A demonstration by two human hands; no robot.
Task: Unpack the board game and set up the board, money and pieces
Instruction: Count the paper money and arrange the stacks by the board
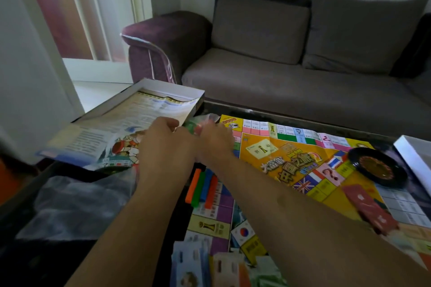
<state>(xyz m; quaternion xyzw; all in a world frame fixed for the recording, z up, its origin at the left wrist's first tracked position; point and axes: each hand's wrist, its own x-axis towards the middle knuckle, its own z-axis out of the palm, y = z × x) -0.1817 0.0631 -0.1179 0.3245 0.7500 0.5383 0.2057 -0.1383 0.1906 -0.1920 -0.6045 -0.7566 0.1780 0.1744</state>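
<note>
The paper game board [289, 154] lies unfolded on the dark table, yellow in the middle with coloured squares round the edge. My left hand [163, 140] and my right hand [214, 140] meet at its far left corner, both closed on a small clear plastic bag [198, 124] with green pieces inside. Several coloured sticks [203, 187], orange, green, blue and red, lie on the board under my right forearm. Paper money [210, 261] is spread at the near edge. A black roulette wheel [375, 168] and red cards [368, 207] rest on the board's right side.
The open game box [161, 88] with a printed sheet in it sits at the table's far left corner. A crumpled clear plastic wrap [72, 202] lies at the near left. A white box edge [415, 158] shows at the right. A grey sofa [303, 72] stands behind the table.
</note>
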